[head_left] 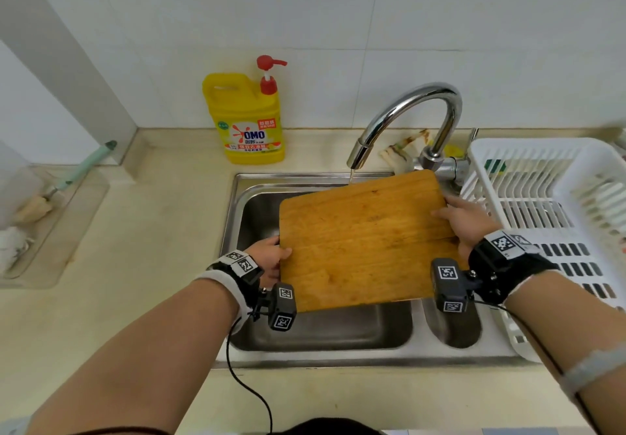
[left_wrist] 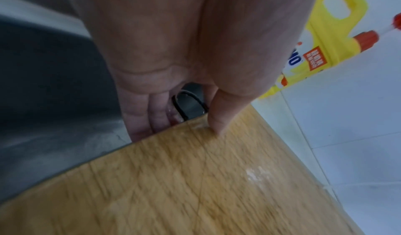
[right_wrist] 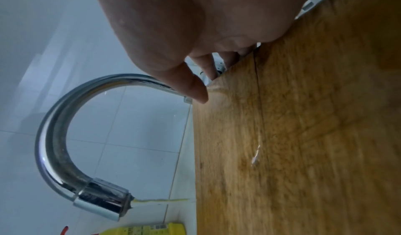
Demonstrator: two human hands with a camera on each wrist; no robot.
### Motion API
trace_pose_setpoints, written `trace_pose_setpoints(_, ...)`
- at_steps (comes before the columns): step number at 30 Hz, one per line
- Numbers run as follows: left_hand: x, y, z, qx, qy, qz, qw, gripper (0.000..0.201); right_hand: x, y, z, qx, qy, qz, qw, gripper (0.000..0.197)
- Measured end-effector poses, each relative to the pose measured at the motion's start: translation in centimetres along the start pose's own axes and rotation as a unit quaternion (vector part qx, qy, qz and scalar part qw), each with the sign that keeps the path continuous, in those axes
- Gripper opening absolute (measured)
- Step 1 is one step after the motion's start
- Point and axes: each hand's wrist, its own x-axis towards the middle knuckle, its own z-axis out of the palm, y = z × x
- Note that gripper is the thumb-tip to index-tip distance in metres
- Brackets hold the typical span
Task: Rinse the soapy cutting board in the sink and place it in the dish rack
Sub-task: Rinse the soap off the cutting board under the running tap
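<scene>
Cutting board [head_left: 366,241] held tilted over the sink [head_left: 257,204], far edge under a thin faucet [head_left: 410,119] stream. Left hand [head_left: 271,257] and right hand [head_left: 464,219] pinch opposite edges, thumbs on top. Wet wood could slip; dish rack [head_left: 548,177] just beside.

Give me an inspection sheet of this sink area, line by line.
Surface: beige counter around a steel sink.
Job's things: cutting board held over the sink; thin stream from the faucet meets its far edge; white dish rack to the right.
Clutter: yellow detergent bottle; rag behind the faucet.
Grippers: left hand and right hand each grip a board edge.
Cables: black cable from the left wrist.
Surroundings: white tiled wall.
</scene>
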Motion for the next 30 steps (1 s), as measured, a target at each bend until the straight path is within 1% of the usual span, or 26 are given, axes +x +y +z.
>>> trace_pose_setpoints(2,-0.3,0.2,-1.2,0.018,0.027,0.017,0.999,0.049,0.7,0.6,0.6,0.021,-0.019,0.02,0.999,0.03)
trace_pose_setpoints(3,-0.6,0.4,-1.7,0.029,0.038,0.028,0.998,0.048,-0.1,0.1,1.0,0.032,-0.026,0.03,0.999,0.018)
trace_pose_setpoints(4,-1.0,0.6,-2.3,0.038,0.05,0.038,0.997,0.047,-0.7,-0.3,1.4,0.04,-0.031,0.036,0.998,0.012)
trace_pose_setpoints(5,-1.4,0.7,-2.9,0.049,0.063,0.047,0.996,0.046,-1.1,-0.6,1.9,0.048,-0.041,0.041,0.997,0.011)
trace_pose_setpoints(8,-2.9,1.3,-4.7,0.07,0.103,0.069,0.99,0.044,-1.5,-1.1,3.5,0.053,-0.064,0.052,0.995,0.015)
trace_pose_setpoints(10,-4.0,1.5,-5.8,0.064,0.127,0.078,0.987,0.038,-1.4,-1.5,4.7,0.064,-0.086,0.052,0.993,0.017)
trace_pose_setpoints(12,-4.9,1.4,-6.8,0.053,0.155,0.086,0.983,0.046,-1.7,-2.1,5.9,0.074,-0.106,0.051,0.99,0.022)
trace_pose_setpoints(14,-5.6,1.5,-7.5,0.05,0.17,0.08,0.981,0.046,-1.7,-2.2,6.8,0.084,-0.116,0.053,0.988,0.027)
trace_pose_setpoints(17,-6.7,1.2,-8.6,0.037,0.193,0.07,0.978,0.046,-2.2,-2.9,8.2,0.09,-0.144,0.057,0.984,0.026)
trace_pose_setpoints(21,-7.5,1.1,-9.3,0.028,0.215,0.069,0.974,0.044,-2.4,-3.1,9.3,0.091,-0.138,0.054,0.985,0.025)
trace_pose_setpoints(23,-7.6,0.9,-9.3,0.028,0.218,0.061,0.974,0.044,-2.3,-3.0,9.6,0.087,-0.137,0.045,0.986,0.043)
trace_pose_setpoints(24,-7.5,0.8,-9.3,0.032,0.218,0.059,0.974,0.042,-2.3,-3.0,9.6,0.086,-0.136,0.041,0.986,0.047)
trace_pose_setpoints(27,-6.9,0.8,-8.1,0.029,0.209,0.052,0.976,0.03,-2.7,-3.2,8.7,0.082,-0.125,0.031,0.988,0.042)
trace_pose_setpoints(28,-6.6,0.7,-7.8,0.03,0.203,0.052,0.977,0.028,-2.6,-3.3,8.4,0.075,-0.121,0.023,0.989,0.044)
trace_pose_setpoints(30,-5.1,0.7,-6.7,0.024,0.176,0.062,0.982,0.032,-2.4,-3.3,6.9,0.049,-0.104,0.007,0.993,0.054)
